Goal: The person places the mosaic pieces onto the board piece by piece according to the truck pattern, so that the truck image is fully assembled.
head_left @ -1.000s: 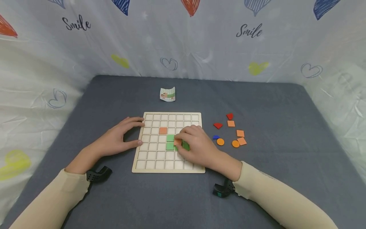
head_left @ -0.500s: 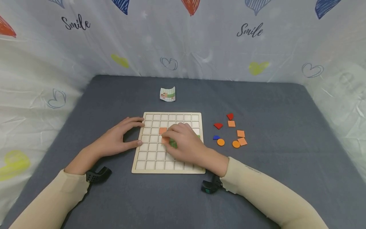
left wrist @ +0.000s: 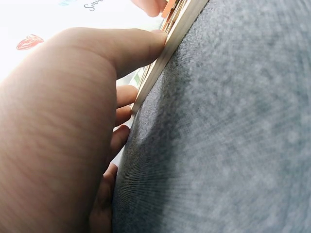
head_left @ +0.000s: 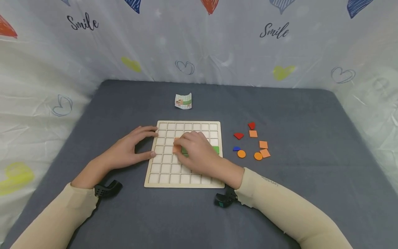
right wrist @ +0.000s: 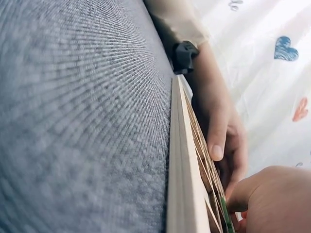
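Observation:
A wooden grid board [head_left: 154, 168] lies on the table in the head view. My left hand [head_left: 126, 149] rests at its left edge, thumb and fingertips touching the rim; the left wrist view shows the thumb [left wrist: 138, 46] on the edge. Over the middle of the board, my right hand [head_left: 199, 154] pinches an orange square tile [head_left: 175, 149] at a cell left of the green tiles [head_left: 216, 149]. Another orange tile [head_left: 176, 140] sits in the cell just above, partly hidden by the fingers. The right hand covers most of the green tiles.
Right of the board lie loose orange squares [head_left: 263, 144], orange circles [head_left: 241, 154], red pieces [head_left: 238, 136] and a blue piece [head_left: 236, 148]. A small pattern card [head_left: 183, 101] lies behind the board. A printed curtain [head_left: 199, 41] stands around the table's back.
My right hand has moved left across the board with the orange square tile, from over the green tiles to the cell below the other orange tile. The left hand has stayed put.

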Tool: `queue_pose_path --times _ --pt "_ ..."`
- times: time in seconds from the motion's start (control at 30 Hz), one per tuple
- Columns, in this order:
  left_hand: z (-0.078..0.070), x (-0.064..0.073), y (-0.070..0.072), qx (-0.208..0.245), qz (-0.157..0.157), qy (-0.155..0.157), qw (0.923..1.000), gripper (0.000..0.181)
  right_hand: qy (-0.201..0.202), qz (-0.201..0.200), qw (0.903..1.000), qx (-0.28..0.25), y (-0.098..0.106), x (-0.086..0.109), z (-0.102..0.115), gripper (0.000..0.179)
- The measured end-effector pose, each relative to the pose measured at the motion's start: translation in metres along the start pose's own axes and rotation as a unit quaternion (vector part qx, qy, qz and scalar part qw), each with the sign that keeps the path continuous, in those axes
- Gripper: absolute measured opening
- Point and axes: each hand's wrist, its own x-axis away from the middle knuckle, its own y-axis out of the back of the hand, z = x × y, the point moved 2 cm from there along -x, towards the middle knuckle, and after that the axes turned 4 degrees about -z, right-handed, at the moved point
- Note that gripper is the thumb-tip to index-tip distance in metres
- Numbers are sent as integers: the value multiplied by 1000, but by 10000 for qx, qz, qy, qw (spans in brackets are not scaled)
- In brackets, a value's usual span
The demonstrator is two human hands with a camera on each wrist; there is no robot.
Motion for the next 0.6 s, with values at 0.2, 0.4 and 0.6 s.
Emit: queue_pose_path --times 0.2,0.4,0.6 --pt "1 0 0 -25 6 43 10000 64 -5 7 9999 102 -1 0 -1 6" --pt "1 1 0 -40 -3 128 9999 65 89 -83 9998 143 -1 1 -1 6" --pt "1 2 -1 -55 -32 136 9999 64 126 -114 9997 146 -1 1 -1 7"
